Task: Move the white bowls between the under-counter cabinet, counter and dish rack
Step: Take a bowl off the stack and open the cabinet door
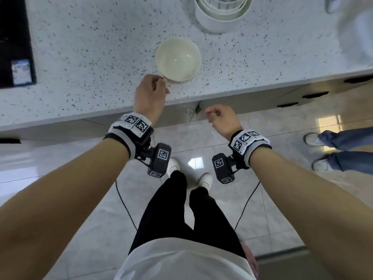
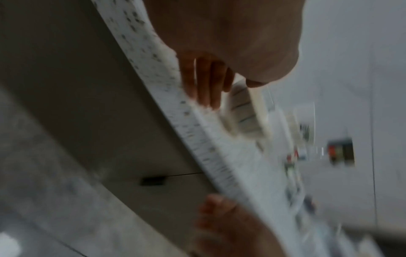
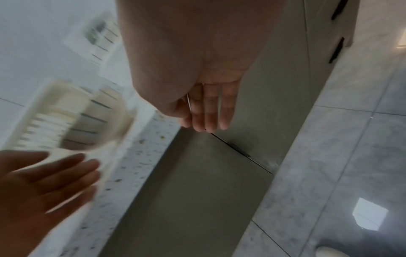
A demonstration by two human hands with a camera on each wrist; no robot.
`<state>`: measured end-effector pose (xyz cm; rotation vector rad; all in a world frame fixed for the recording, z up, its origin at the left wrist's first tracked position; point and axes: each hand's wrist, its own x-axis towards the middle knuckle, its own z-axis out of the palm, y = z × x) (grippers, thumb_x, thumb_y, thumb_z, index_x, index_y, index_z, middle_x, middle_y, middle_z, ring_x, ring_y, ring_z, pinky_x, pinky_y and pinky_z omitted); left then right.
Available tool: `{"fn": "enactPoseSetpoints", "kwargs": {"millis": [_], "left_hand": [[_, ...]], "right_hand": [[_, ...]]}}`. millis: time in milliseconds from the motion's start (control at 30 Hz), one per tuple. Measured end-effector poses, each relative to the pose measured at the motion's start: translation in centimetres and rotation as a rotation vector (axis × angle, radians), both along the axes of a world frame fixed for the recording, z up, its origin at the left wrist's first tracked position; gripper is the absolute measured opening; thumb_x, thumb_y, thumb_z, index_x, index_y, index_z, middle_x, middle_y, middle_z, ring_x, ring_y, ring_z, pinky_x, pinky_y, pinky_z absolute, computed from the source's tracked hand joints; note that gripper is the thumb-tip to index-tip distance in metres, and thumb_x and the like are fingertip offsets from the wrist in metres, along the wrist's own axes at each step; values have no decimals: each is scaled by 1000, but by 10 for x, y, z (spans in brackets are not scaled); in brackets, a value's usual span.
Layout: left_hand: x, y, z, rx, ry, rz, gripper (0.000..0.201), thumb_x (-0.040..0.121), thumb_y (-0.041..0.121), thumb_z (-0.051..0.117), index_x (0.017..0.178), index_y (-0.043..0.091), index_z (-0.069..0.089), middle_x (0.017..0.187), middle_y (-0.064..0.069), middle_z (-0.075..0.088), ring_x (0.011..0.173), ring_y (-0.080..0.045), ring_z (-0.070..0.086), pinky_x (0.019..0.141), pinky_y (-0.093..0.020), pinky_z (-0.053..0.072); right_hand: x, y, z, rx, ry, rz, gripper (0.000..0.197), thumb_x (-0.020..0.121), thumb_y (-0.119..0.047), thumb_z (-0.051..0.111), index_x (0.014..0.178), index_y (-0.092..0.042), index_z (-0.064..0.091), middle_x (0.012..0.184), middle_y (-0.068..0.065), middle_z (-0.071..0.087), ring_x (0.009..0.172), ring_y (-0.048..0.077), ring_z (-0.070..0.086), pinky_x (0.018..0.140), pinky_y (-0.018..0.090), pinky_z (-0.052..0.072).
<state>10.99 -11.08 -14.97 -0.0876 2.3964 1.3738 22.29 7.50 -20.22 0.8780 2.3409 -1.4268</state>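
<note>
Head view: the speckled white worktop [image 1: 84,47] fills the upper half of the picture, and its front edge runs diagonally above the grey under-counter cabinet fronts [image 1: 286,93]. Glossy grey floor tiles [image 1: 84,209] lie below. A black cooktop [image 1: 14,41] is set into the worktop at far left. A stack of nested white bowls [image 1: 222,13] stands at the top edge, well behind a single white bowl [image 1: 178,59] that sits upright and empty near the worktop's front edge. A transparent item [image 1: 355,33] at far right is too blurred to identify. A second person's jeans and white shoes [image 1: 333,150] stand on the floor at right.

Left hand [image 1: 150,93] hovers over the worktop edge just beside the single bowl's near rim; whether it touches the rim cannot be told. Its fingers [image 3: 66,173] are extended and hold nothing. Right hand [image 1: 222,120] hangs in front of the cabinet fronts, below the worktop edge and apart from the bowl; its fingers [image 3: 208,113] are straight, close together and empty. Both wrists carry marker-tagged bands with cameras [image 1: 159,160]. Nothing lies between the left hand and the bowl.
</note>
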Motion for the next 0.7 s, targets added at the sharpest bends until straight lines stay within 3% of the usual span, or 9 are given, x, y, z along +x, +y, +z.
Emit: {"fn": "enactPoseSetpoints", "kwargs": {"millis": [100, 167, 233, 333, 367, 433, 467, 567, 700], "left_hand": [[25, -20, -30, -231, 338, -336, 30, 88, 16, 49, 115, 12, 60, 117, -3, 64, 110, -20, 57, 98, -32, 42], [36, -26, -47, -329, 488, -492, 42, 80, 13, 52, 122, 12, 59, 130, -5, 57, 123, -25, 48, 108, -38, 32], [45, -28, -62, -412, 567, -572, 57, 76, 14, 52, 133, 11, 52, 141, -7, 49, 132, -27, 38, 115, -46, 26], [54, -29, -84, -485, 678, -596, 75, 73, 12, 52, 146, 9, 40, 152, -9, 41, 141, -28, 28, 122, -48, 14], [55, -30, -91, -501, 709, -590, 78, 72, 11, 53, 148, 9, 38, 153, -9, 40, 143, -27, 26, 123, -48, 12], [54, -30, -100, -520, 775, -555, 79, 70, 8, 54, 148, 8, 39, 153, -9, 41, 143, -26, 25, 123, -48, 12], [54, -29, -104, -524, 806, -535, 79, 69, 7, 54, 147, 8, 41, 152, -9, 42, 143, -26, 25, 123, -48, 13], [56, -25, -109, -529, 862, -484, 77, 67, 5, 53, 144, 6, 46, 149, -10, 46, 141, -26, 28, 122, -50, 15], [65, -19, -105, -549, 829, -473, 77, 69, 4, 52, 146, 5, 42, 152, -11, 42, 144, -30, 29, 123, -51, 14]], "right_hand": [[-2, 2, -40, 18, -89, -26, 26, 95, -9, 50, 113, -11, 69, 104, 5, 68, 101, 21, 62, 97, 36, 51], [-10, 2, -66, 34, -123, -32, 29, 96, -8, 47, 120, -5, 64, 124, 14, 65, 118, 28, 59, 105, 35, 45], [-22, 0, -90, 34, -148, -45, 28, 96, -7, 48, 121, 0, 60, 126, 16, 61, 118, 29, 55, 101, 31, 42], [-39, -8, -122, 26, -164, -48, 12, 93, -11, 50, 99, -9, 61, 93, 8, 56, 89, 23, 52, 81, 30, 41], [-43, -10, -134, 15, -170, -71, 13, 92, -12, 50, 99, -7, 60, 90, 5, 54, 86, 22, 52, 79, 29, 40], [-49, -15, -156, -15, -155, -134, 31, 93, -12, 49, 120, -1, 58, 100, 5, 60, 98, 23, 59, 85, 26, 43], [-50, -17, -166, -4, -141, -151, 33, 94, -13, 49, 123, -1, 58, 101, 6, 63, 99, 23, 60, 84, 25, 44], [-48, -20, -183, 111, -99, -185, 21, 94, -13, 48, 108, -7, 62, 85, 1, 57, 88, 19, 51, 73, 22, 38], [-17, -30, -185, 66, -108, -271, 31, 93, -14, 53, 123, -9, 55, 98, 2, 58, 106, 21, 57, 91, 25, 41]]}}
